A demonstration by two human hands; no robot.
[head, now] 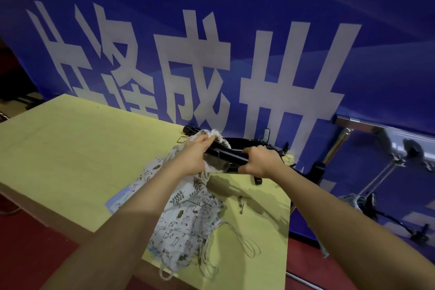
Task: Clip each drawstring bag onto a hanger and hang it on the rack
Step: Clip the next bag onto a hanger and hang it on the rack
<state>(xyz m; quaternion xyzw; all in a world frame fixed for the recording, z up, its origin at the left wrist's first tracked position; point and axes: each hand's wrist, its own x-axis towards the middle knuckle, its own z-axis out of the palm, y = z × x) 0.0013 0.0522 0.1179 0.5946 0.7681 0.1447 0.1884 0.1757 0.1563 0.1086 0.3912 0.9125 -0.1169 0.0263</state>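
A: What were the fingers doing?

B: The left hand (194, 156) pinched the gathered top edge of a drawstring bag (213, 135), fingers curled round the cloth and pressing it against the left end of the black hanger (226, 155). The right hand (260, 161) was closed round the hanger's bar, thumb underneath, holding it just above the table (70, 143).

A: And the rest of the bag?

B: It trailed from the left fingers back toward the person, over a heap of printed bags (186, 223) with loose cords (249, 242) spilling beyond them. A safety pin (242, 203) lay below the right hand.

A: How was the hanger lying?

B: Its long axis ran roughly left to right between the two hands, tilted a little so the right end sat nearer the person. I couldn't tell which way its hook pointed.

A: What would make the clipping go well?

B: I'd say keep the bar steady with the right hand, feed the bunched hem fully into the clip, and check it bites cloth rather than only cord. The rack (357, 135) stood well right of the right hand.
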